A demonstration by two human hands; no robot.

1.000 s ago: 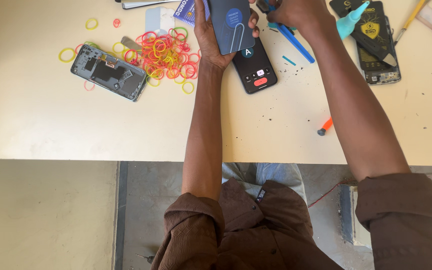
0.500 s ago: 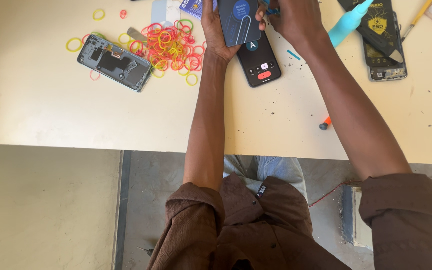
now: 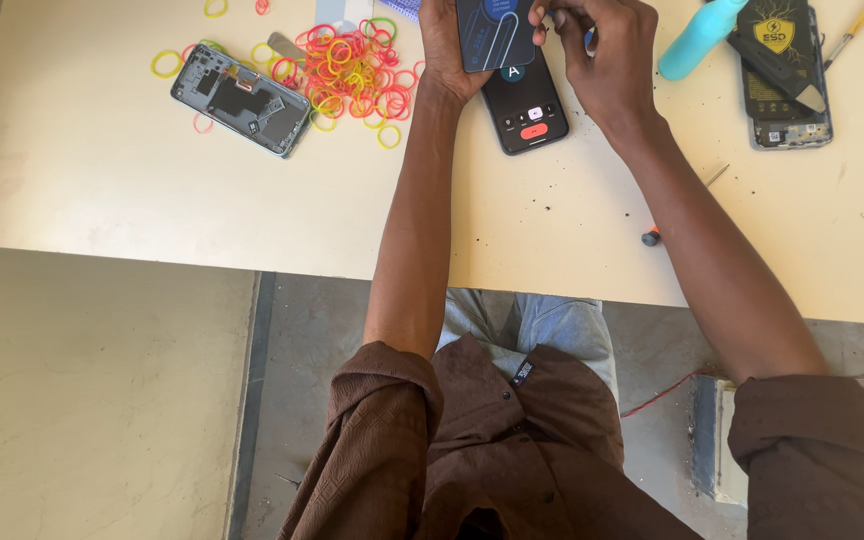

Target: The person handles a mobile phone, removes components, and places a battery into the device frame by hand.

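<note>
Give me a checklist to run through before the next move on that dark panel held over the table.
1. Left hand grips the dark panel by its left side: ok.
2. Right hand fingertips at the panel's upper right corner: ok.
3. What the right hand pinches there: cannot tell, the fingers hide it.
4. Black phone lies flat on the table, screen lit, partly under the panel: ok.
5. Loose rubber bands lie apart from the panel, close by the left wrist: ok.
6. Opened phone frame lies apart from both hands: ok.

Dark panel (image 3: 494,32) top cut by frame edge; right hand (image 3: 602,60) hides blue tool.
</note>
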